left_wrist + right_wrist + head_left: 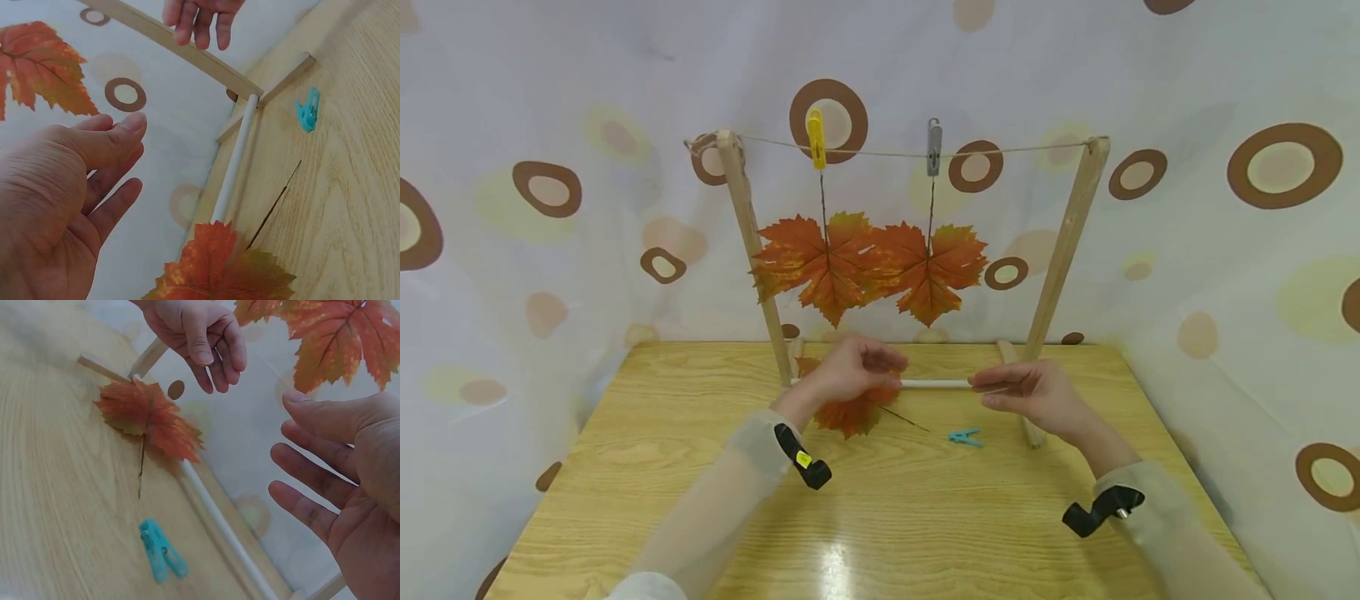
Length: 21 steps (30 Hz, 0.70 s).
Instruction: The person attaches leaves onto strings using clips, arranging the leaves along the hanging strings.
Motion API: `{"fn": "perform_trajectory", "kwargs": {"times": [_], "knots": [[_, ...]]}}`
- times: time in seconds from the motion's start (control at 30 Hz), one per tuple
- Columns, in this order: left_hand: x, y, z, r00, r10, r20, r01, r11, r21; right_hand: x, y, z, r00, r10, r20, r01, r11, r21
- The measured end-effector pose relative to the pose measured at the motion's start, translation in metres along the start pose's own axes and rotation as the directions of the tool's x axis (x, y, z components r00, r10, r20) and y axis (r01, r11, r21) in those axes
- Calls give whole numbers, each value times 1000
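Note:
My left hand (853, 371) hovers with loosely bent fingers above a loose orange leaf (848, 415), holding nothing. Opposite it, my right hand (1033, 392) is also raised and holds nothing, its fingers pointing left. The loose leaf lies over a white rod (936, 384), its dark stem toward the right. Near that stem, a turquoise clothespin (161, 550) rests on the table. Two more leaves hang from a string (880, 153): the left leaf (820, 262) under a yellow clothespin (816, 140), the right leaf (932, 271) under a grey clothespin (934, 148).
Wooden posts, one at left (752, 242) and one at right (1066, 246), carry the string, and the white rod joins them low down. Their feet stand on the wooden table (887, 525). A patterned cloth (1195, 275) surrounds the table's back and sides.

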State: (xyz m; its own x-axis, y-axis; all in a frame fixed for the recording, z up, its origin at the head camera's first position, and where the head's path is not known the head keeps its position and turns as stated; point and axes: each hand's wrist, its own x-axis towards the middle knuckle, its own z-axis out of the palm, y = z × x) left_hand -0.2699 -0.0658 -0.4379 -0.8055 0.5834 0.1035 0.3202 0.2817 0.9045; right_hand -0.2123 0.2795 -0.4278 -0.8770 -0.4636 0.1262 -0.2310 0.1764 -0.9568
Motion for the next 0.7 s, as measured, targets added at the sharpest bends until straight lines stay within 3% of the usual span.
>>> {"fn": "perform_trajectory", "kwargs": {"times": [0.5, 0.7], "knots": [[2, -27, 25, 1000, -6, 6, 6, 999, 38, -2, 52, 11, 999, 34, -18, -33, 999, 35], [6, -37, 35, 999, -10, 42, 8, 998, 55, -4, 74, 14, 998, -59, -7, 59, 997, -58]]}}
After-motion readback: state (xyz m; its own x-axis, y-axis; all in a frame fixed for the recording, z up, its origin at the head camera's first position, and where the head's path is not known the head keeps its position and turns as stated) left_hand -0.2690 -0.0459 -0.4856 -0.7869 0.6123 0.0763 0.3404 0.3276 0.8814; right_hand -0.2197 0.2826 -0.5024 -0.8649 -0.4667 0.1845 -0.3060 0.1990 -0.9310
